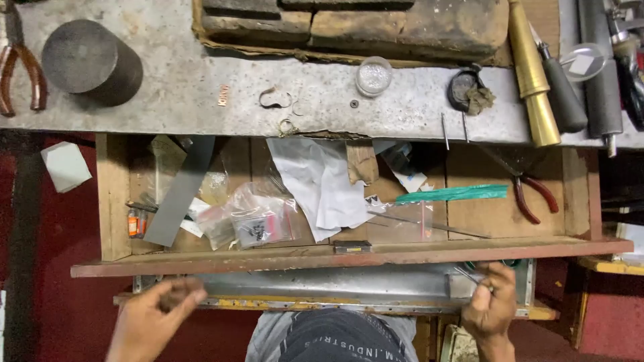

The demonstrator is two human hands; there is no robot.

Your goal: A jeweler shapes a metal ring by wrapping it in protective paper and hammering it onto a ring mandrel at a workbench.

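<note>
- The thin metal tool (pixel 469 275) is in the right hand (pixel 493 305), just below the front edge of the wooden drawer (pixel 322 256), at its right end, over a lower metal tray (pixel 322 285).
- The right hand's fingers (pixel 500 281) are closed around the tool in a pinch; only a short part of it shows, so I cannot tell what kind of tool it is.
- The left hand (pixel 151 322) is below the left end of the same drawer front. Its fingers (pixel 184 291) are bent loosely and blurred, and they seem to hold nothing.
- Risk, in my judgement: the tool is thin, and a light pinch could let it slip down into the tray or to the floor.
- Another risk: the drawer is full of loose things, small plastic bags (pixel 258 224), white paper (pixel 322 184), red-handled pliers (pixel 530 191). A hand passing over the front edge could catch a bag and pull it out.
</note>
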